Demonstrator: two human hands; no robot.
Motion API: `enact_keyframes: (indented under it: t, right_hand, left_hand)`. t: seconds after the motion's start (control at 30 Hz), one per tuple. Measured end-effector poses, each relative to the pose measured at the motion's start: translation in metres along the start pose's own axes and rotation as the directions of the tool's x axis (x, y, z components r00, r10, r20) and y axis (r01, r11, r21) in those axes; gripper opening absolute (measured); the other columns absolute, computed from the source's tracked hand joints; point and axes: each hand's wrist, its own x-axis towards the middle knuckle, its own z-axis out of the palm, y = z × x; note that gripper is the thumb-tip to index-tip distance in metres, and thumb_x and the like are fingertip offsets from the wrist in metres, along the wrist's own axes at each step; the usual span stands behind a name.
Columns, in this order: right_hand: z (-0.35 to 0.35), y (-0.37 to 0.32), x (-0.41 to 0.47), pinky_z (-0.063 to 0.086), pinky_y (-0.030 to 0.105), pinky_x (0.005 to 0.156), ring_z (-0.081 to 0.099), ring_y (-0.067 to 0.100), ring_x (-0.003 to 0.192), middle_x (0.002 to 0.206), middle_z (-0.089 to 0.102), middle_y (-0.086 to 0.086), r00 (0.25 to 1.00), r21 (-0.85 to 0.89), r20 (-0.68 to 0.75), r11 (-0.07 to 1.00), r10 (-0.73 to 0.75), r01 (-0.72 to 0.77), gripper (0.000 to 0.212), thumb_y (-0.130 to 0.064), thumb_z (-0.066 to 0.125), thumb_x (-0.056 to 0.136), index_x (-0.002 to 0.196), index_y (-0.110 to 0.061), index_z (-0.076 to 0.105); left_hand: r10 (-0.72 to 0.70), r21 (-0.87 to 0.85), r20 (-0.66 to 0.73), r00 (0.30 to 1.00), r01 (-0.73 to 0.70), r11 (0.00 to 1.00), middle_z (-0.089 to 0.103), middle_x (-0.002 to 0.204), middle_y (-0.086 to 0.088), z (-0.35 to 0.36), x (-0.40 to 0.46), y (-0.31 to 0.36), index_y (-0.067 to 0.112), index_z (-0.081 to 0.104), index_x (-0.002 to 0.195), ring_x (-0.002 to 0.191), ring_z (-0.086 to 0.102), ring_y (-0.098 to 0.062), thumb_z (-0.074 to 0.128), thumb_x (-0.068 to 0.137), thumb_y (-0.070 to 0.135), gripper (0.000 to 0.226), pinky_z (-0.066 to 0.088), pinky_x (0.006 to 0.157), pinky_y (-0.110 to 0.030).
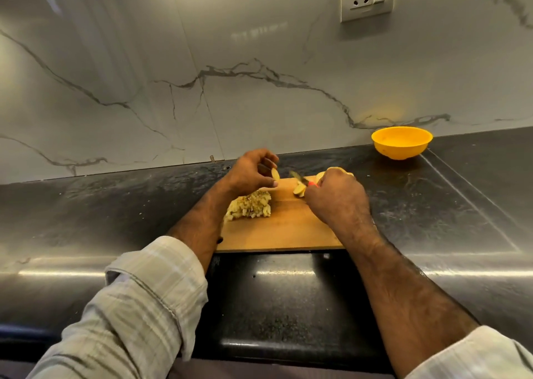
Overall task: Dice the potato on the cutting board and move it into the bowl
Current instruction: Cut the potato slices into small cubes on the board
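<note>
Dark stone counter [115,205], wooden cutting board [282,231]: left hand [249,173] pinches pale potato slice [275,174]; right hand [337,196] grips red-handled knife [301,180]; diced potato pile [249,209] beside; yellow plastic bowl [401,142] well apart.

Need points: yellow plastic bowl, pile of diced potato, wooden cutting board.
yellow plastic bowl [401,147], head view, on its outer front wall.
pile of diced potato [250,207], head view, on the middle of the heap.
wooden cutting board [284,230], head view, on bare wood near its front edge.

No readable text or labels anywhere
</note>
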Motion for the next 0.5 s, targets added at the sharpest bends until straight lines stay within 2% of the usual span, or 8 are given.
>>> enact_keyframes:
  t: [0.13,0.23,0.33,0.4,0.5]
  right_hand:
    - [0.003,-0.009,-0.011,0.059,0.038,0.072,0.063,0.025,0.088,0.1,0.063,0.006,0.987,-0.168,0.161,0.985,-0.022,0.049,0.037,-0.048,0.066,0.091,0.109,-0.015,0.062]
    - [-0.001,-0.008,-0.012,0.053,0.036,0.069,0.058,0.023,0.084,0.092,0.055,0.003,0.986,-0.225,0.165,0.974,0.0,0.038,0.026,-0.04,0.068,0.092,0.101,-0.02,0.054]
    - [-0.003,-0.008,-0.01,0.048,0.034,0.066,0.057,0.021,0.084,0.092,0.056,0.001,0.987,-0.24,0.161,0.97,0.012,0.027,0.027,-0.04,0.069,0.092,0.098,-0.02,0.053]
    - [0.0,-0.01,-0.009,0.055,0.034,0.069,0.061,0.021,0.084,0.092,0.06,0.002,0.984,-0.241,0.179,0.97,0.019,0.025,0.026,-0.04,0.07,0.091,0.1,-0.018,0.058]
    - [0.008,-0.014,-0.009,0.062,0.04,0.08,0.064,0.021,0.088,0.096,0.065,0.003,0.976,-0.246,0.217,0.969,0.033,0.022,0.027,-0.039,0.071,0.091,0.107,-0.018,0.065]
  left_hand:
    - [0.025,-0.098,-0.072,0.997,-0.032,0.995,0.072,0.115,-0.001,-0.011,-0.017,-0.007,0.02,0.066,0.116,0.105,0.074,-0.016,0.091,0.075,-0.002,0.053,0.064,0.087,-0.034]
    - [0.064,-0.085,-0.025,0.998,-0.066,0.994,0.074,0.115,0.007,-0.004,-0.026,-0.009,0.024,0.067,0.115,0.107,0.071,-0.008,0.091,0.078,0.007,0.047,0.056,0.087,-0.024]
    - [0.118,-0.041,0.047,0.992,-0.116,0.992,0.073,0.116,0.012,0.003,-0.026,-0.009,0.027,0.069,0.115,0.113,0.066,-0.001,0.089,0.08,0.014,0.042,0.045,0.091,-0.018]
    - [0.136,0.013,0.109,0.985,-0.138,0.99,0.072,0.116,0.016,0.009,-0.027,-0.011,0.033,0.07,0.114,0.115,0.063,0.001,0.089,0.081,0.022,0.04,0.046,0.1,-0.026]
    - [0.11,0.213,0.105,0.988,-0.13,0.968,0.07,0.111,0.027,0.018,-0.029,-0.02,0.044,0.068,0.11,0.115,0.062,0.002,0.09,0.074,0.045,0.041,0.035,0.114,-0.054]
